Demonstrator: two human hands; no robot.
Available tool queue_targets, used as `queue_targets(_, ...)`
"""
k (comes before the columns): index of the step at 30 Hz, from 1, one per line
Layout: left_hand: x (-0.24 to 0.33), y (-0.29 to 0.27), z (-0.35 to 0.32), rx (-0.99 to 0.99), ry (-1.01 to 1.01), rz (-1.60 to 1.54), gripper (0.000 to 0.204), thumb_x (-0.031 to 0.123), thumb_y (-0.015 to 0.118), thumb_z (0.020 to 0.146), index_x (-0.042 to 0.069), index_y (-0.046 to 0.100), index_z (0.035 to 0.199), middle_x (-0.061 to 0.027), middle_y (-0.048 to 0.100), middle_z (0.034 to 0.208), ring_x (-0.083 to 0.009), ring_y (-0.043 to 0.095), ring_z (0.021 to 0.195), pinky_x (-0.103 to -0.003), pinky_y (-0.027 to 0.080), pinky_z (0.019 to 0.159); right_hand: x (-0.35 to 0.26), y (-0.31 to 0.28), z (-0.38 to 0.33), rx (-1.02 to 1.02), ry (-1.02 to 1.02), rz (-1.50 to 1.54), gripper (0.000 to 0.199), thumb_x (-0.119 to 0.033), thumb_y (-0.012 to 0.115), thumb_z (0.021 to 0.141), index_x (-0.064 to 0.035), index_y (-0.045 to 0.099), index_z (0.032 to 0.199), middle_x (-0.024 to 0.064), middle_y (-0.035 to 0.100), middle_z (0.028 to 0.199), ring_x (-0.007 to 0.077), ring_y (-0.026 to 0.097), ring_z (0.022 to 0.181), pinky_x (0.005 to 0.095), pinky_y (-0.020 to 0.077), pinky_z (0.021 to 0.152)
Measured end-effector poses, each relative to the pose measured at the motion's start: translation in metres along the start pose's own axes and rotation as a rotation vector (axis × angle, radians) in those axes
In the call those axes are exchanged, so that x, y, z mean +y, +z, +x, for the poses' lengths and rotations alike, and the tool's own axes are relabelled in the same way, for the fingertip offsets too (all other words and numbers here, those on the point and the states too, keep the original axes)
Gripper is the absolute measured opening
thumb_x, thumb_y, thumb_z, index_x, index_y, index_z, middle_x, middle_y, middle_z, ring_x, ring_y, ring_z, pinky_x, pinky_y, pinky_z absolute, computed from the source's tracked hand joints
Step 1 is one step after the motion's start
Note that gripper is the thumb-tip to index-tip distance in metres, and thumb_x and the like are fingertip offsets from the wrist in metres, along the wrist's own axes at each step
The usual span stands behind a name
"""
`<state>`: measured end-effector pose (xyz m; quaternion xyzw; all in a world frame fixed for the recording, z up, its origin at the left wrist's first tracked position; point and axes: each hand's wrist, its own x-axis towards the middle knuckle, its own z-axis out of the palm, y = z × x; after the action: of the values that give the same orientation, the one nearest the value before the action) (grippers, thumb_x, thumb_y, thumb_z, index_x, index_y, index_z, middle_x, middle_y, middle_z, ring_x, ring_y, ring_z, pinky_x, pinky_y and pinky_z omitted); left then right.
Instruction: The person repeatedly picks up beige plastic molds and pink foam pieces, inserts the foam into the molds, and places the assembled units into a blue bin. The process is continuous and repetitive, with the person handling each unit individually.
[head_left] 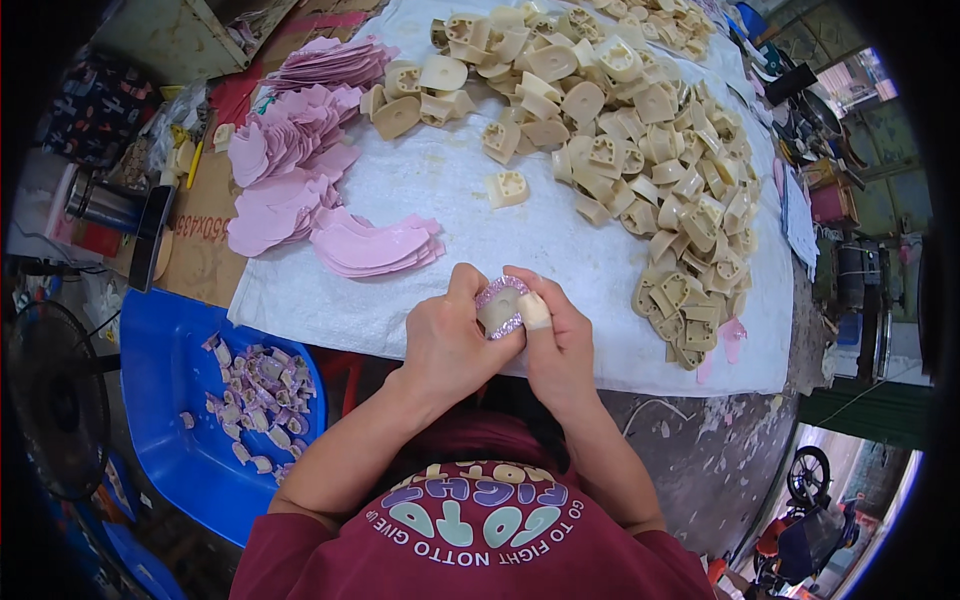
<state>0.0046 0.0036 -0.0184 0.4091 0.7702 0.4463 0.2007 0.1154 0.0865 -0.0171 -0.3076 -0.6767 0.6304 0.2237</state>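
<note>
i see the left hand (450,330) and right hand (560,345) both pinching the glittery-edged piece (497,308) at the worktop (425,180) edge, seemingly to steady it; pink sheets (285,200) at ten o'clock, beige blocks (655,105) at one, seem placed within reach.

White sheet (570,265) gives passage between two obstacles: pink stacks (290,145), beige heap (655,160).

Counted 1 left hand (447,335), 1 right hand (560,350), 1 held glittery piece (498,312), 1 blue tub (160,400), 1 fan (60,390), 1 lone beige piece (508,189). Can't tally heaped beige pieces (583,103), stacked pink cutouts (375,250), tub pieces (265,385): overlapping.
</note>
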Motion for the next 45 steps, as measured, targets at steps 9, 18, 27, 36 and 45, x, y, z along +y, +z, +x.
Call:
queue_targets(9, -0.021, -0.022, 0.000, -0.140, -0.003, -0.595, 0.031, 0.003, 0.069, 0.083, -0.001, 0.058, 0.113, -0.0048, 0.062, 0.089, -0.0095, 0.058, 0.080, -0.025, 0.048, 0.073, 0.004, -0.021, 0.007, -0.053, -0.344, -0.318, 0.030, -0.007, 0.053, 0.093, -0.0008, 0.060, 0.121, 0.0116, 0.067, 0.103, 0.0191, 0.065, 0.092, 0.0308, 0.0513, 0.082)
queue_targets(18, -0.004, -0.004, -0.014, 0.034, 0.213, -0.418, 0.049, 0.002, 0.069, 0.080, -0.001, 0.055, 0.126, -0.0069, 0.059, 0.081, -0.0126, 0.057, 0.071, -0.027, 0.048, 0.066, 0.009, -0.010, -0.023, -0.046, 0.309, 0.466, 0.041, -0.038, 0.050, 0.100, -0.0007, 0.066, 0.094, 0.0038, 0.065, 0.077, 0.0102, 0.059, 0.065, 0.0235, 0.0490, 0.059)
queue_targets(27, 0.002, -0.009, -0.018, 0.061, 0.133, -0.697, 0.048, 0.031, 0.033, 0.099, -0.005, 0.065, 0.101, -0.0161, 0.068, 0.084, -0.0218, 0.063, 0.078, -0.041, 0.041, 0.103, -0.004, 0.024, -0.030, -0.190, 0.331, 0.457, 0.040, -0.036, 0.051, 0.099, -0.0044, 0.061, 0.078, -0.0001, 0.055, 0.061, 0.0064, 0.051, 0.056, 0.0238, 0.0390, 0.050)
queue_targets(36, -0.118, -0.170, -0.094, 0.351, -0.201, -1.193, 0.027, 0.028, 0.045, 0.097, 0.006, 0.058, 0.089, 0.0014, 0.040, 0.060, -0.0094, 0.045, 0.058, -0.028, 0.043, 0.060, -0.019, 0.077, 0.037, -0.447, -0.317, -0.356, 0.024, -0.022, 0.064, 0.090, -0.0003, 0.064, 0.080, 0.0098, 0.058, 0.065, 0.0185, 0.056, 0.058, 0.0321, 0.0436, 0.055)
queue_targets(45, -0.105, -0.059, -0.188, 0.016, -0.779, -0.982, 0.038, 0.032, 0.056, 0.098, 0.001, 0.061, 0.119, -0.0078, 0.066, 0.100, -0.0150, 0.062, 0.094, -0.030, 0.048, 0.085, 0.006, 0.062, 0.054, -0.233, -0.125, -0.073, 0.010, -0.005, 0.061, 0.088, 0.0006, 0.068, 0.094, 0.0016, 0.064, 0.078, 0.0061, 0.056, 0.072, 0.0238, 0.0460, 0.067)
